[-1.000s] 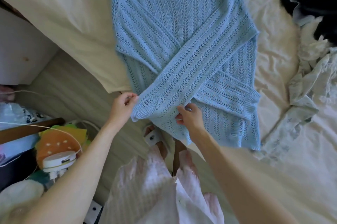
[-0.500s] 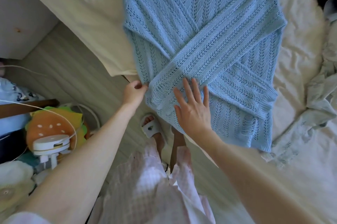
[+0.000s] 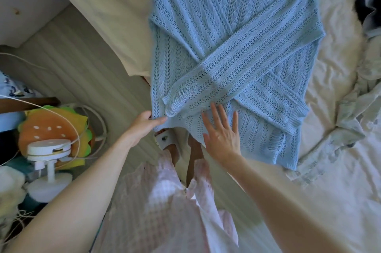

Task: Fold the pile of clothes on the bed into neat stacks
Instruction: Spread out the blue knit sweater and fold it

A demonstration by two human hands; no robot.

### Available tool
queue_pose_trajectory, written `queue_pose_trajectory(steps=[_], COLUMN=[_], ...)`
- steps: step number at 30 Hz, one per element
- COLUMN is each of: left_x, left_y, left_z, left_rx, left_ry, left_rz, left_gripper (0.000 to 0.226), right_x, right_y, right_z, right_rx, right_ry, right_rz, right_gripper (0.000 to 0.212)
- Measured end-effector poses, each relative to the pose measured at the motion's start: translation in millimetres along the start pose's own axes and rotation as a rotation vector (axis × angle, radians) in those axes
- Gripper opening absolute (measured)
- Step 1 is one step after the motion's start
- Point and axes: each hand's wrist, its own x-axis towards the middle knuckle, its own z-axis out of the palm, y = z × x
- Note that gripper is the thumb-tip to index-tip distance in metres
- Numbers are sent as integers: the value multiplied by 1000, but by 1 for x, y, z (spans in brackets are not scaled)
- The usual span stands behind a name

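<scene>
A light blue open-knit sweater (image 3: 237, 46) lies flat on the cream bed (image 3: 340, 201), its two sleeves crossed over the body. Its hem hangs slightly over the bed's near edge. My left hand (image 3: 142, 127) pinches the hem's left corner, thumb on top. My right hand (image 3: 222, 135) rests flat on the lower part of the sweater, just below the crossed sleeve cuffs, with its fingers spread and straight.
A crumpled pale floral garment (image 3: 354, 121) lies on the bed to the right of the sweater, and a dark garment (image 3: 369, 3) sits at the top right. On the floor to the left are a burger-shaped plush (image 3: 53, 127), a white stand (image 3: 49, 151) and cords.
My right hand went from pinching the sleeve cuff to lying flat and slid down toward the hem. My left hand stayed at the hem's left corner. The view shifted left.
</scene>
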Motion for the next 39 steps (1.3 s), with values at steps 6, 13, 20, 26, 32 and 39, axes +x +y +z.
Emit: queue_pose_trajectory(steps=[6, 13, 20, 26, 32, 39], left_x=[-31, -84, -104, -126, -170, -207], left_y=[-28, -43, -52, -50, -36, -35], left_z=[18, 20, 39, 56, 60, 66], left_rx=[-7, -108, -384, -538, -607, -674], left_ry=[92, 213, 333, 407, 481, 541], left_rz=[-5, 13, -36, 1, -17, -115], left_gripper=[21, 21, 23, 14, 27, 31], right_x=[-37, -84, -77, -82, -132, -184], right_y=[15, 81, 168, 190, 200, 213], right_z=[15, 12, 35, 33, 15, 3], right_rx=[275, 541, 836, 1319, 1758, 1876], right_ry=[56, 515, 281, 66, 209, 228], right_rz=[-8, 450, 942, 996, 1130, 1208], right_gripper=[47, 22, 51, 7, 14, 16])
